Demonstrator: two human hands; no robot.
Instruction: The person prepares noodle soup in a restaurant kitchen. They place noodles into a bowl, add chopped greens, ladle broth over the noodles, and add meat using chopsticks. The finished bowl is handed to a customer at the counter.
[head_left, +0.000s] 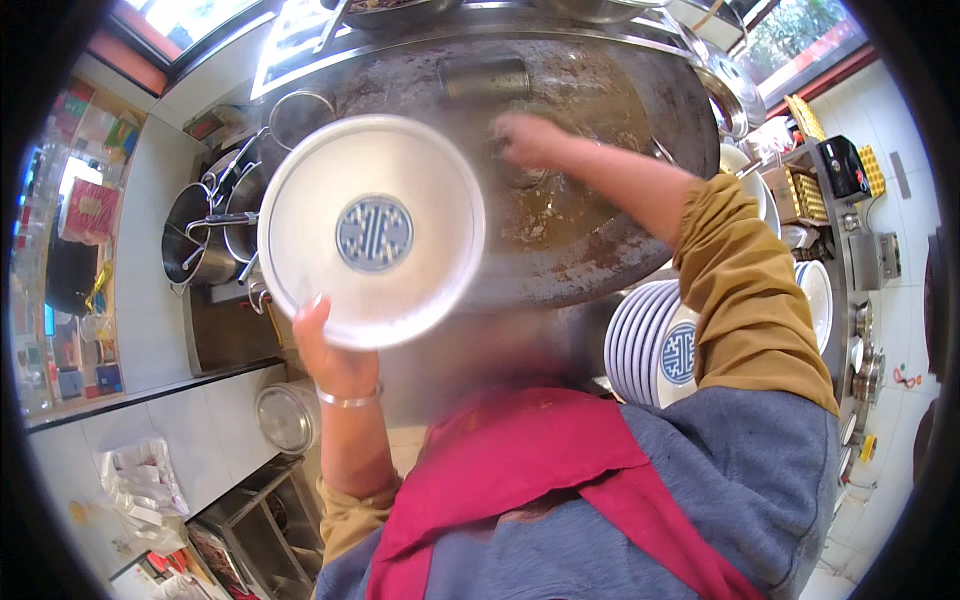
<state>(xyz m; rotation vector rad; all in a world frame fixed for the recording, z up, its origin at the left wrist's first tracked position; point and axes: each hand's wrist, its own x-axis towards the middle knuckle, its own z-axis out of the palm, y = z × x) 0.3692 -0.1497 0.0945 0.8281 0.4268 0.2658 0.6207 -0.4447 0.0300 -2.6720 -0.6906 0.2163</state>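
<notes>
A round white plate (300, 217) with a blue patterned medallion at its centre is held up in my left hand (337, 356), which grips its near rim. My right hand (532, 142) reaches over a large, dark, round metal cooking surface (592, 270), its fingers bent and blurred. Whether those fingers hold anything is not clear. Brownish liquid (540, 217) wets the metal below that hand, and a haze of steam blurs the area. A dark metal block or tin (484, 79) sits beyond my hand. Plates of the same pattern (649, 345) stand stacked on edge beside my right arm.
Pots with long handles (199, 240) crowd the left side. A strainer-like ring (301, 112) hangs over the cooking surface's left edge. Steel bowls (724, 97) stand at the far right, with egg trays (810, 199) beyond. A lidded metal pot (285, 420) stands low on the left.
</notes>
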